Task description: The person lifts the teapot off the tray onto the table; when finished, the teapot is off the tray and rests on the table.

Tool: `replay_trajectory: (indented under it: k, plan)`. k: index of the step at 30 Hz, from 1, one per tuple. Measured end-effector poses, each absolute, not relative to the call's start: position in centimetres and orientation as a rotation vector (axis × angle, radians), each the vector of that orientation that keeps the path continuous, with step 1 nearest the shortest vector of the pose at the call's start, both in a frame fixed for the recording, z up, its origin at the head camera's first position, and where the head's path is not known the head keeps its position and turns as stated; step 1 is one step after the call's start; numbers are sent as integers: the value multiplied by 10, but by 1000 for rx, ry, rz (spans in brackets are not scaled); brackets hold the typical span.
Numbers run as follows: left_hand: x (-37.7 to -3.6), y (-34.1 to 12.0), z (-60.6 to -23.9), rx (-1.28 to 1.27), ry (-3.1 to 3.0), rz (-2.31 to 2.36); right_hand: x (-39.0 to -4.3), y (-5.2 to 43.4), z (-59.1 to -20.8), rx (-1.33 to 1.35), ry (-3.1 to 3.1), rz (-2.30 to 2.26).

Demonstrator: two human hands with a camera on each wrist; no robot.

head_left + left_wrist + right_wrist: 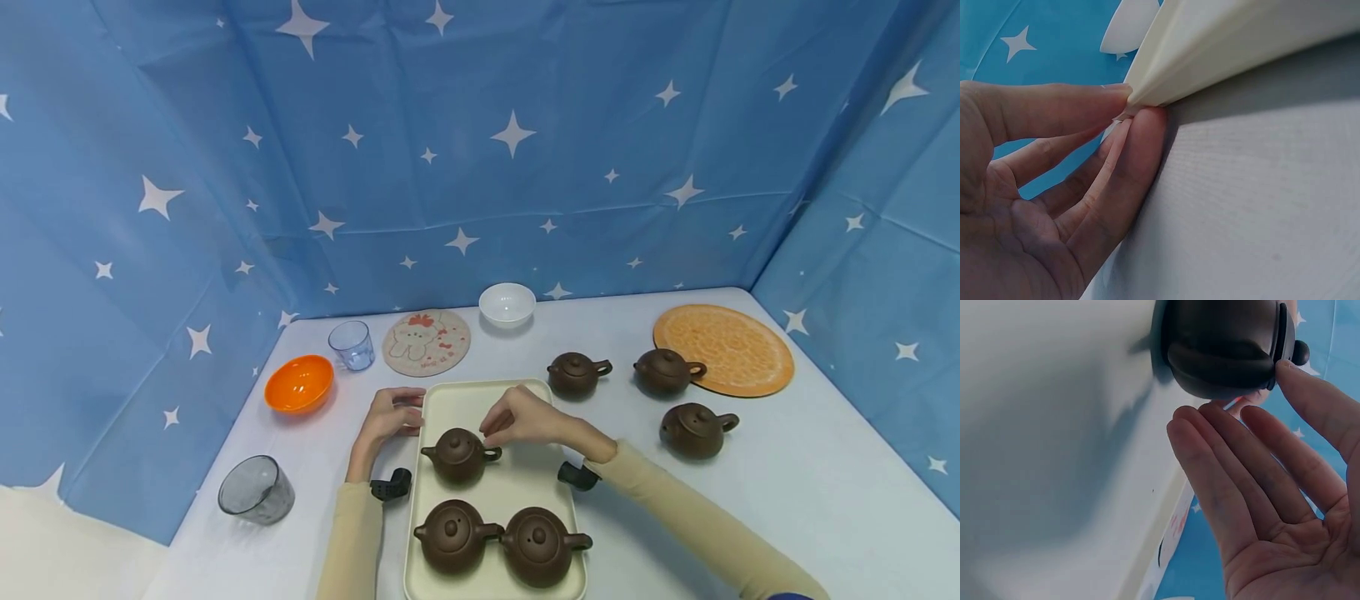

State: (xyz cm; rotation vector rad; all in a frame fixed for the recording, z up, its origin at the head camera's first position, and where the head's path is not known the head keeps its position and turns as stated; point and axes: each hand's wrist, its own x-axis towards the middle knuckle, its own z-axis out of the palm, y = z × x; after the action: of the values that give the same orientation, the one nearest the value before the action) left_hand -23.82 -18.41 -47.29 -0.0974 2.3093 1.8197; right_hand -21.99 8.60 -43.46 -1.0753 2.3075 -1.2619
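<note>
A cream tray [517, 492] lies at the table's near middle with three brown teapots on it. My left hand [408, 421] pinches the tray's left rim [1222, 56] near its far corner, thumb [1054, 109] above and a fingertip below, as the left wrist view shows. My right hand [491, 433] hovers over the far teapot [459, 454] by its handle. In the right wrist view its fingers [1222, 462] are straight and spread beside that teapot [1222, 344], the thumb tip at the lid's edge, gripping nothing. Two teapots [452, 533] [542, 546] sit side by side on the tray's near end.
Three more teapots [576, 373] [666, 371] [693, 429] stand on the table right of the tray, by a round orange mat [723, 350]. Behind and left are a white bowl [507, 302], a cartoon coaster [426, 342], a clear cup [351, 344], an orange bowl [298, 383] and a grey glass [255, 490]. Blue starred cloth walls three sides.
</note>
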Motion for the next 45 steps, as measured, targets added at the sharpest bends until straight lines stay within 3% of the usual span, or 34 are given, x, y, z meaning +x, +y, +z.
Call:
replay_trajectory:
  k: [12,21,45]
  plan:
    - [-239,-183,-474,-94,2304,1817,-214,81,-436,-1061,2285,-1236]
    - [-240,-182,-473,-115,2305,1819,-213,80,-435,-1192,2391,-1152]
    - [-238,-182,-473,-125,2317,1819,-205,79,-442,-1081,2402,-1294]
